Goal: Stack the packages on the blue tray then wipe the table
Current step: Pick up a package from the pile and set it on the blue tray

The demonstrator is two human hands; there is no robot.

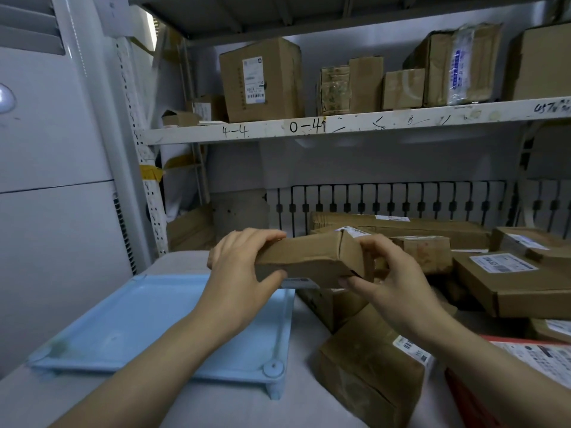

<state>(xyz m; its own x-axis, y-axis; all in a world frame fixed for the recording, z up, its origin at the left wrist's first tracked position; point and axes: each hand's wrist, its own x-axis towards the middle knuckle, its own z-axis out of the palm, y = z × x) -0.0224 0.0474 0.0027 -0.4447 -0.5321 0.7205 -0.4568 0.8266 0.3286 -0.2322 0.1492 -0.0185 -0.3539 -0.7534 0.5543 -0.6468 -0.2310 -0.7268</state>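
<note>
We look down from head height at two bare forearms reaching forward over a grey cloth-covered table [173,264]. Between the hands, lifted off the table, is a flat brown cardboard package [312,257], held level with its long side running left to right. Our left hand [241,273] grips the package's left end, fingers curled over the top edge and thumb underneath. Our right hand [389,273] grips the right end, fingers wrapped around the far corner and thumb pressed against the near bottom edge. A white label shows under the package's lower edge.

The package hangs above the far right corner of a pale blue rectangular plastic tray [129,319], which lies on the left near part of the table. Nothing sits in the tray.

To the right, a pile of brown cardboard packages [509,279] with white shipping labels crowds the table, some leaning on others. The nearest one, a crumpled brown box [367,366], rests just beside the tray's right edge. A red-edged printed parcel [540,356] lies at the near right.

Beyond, a white metal shelf [309,128] with handwritten numbers on its front edge carries more cardboard boxes [262,81]. A tall white appliance cabinet [46,180] fills the left side.
</note>
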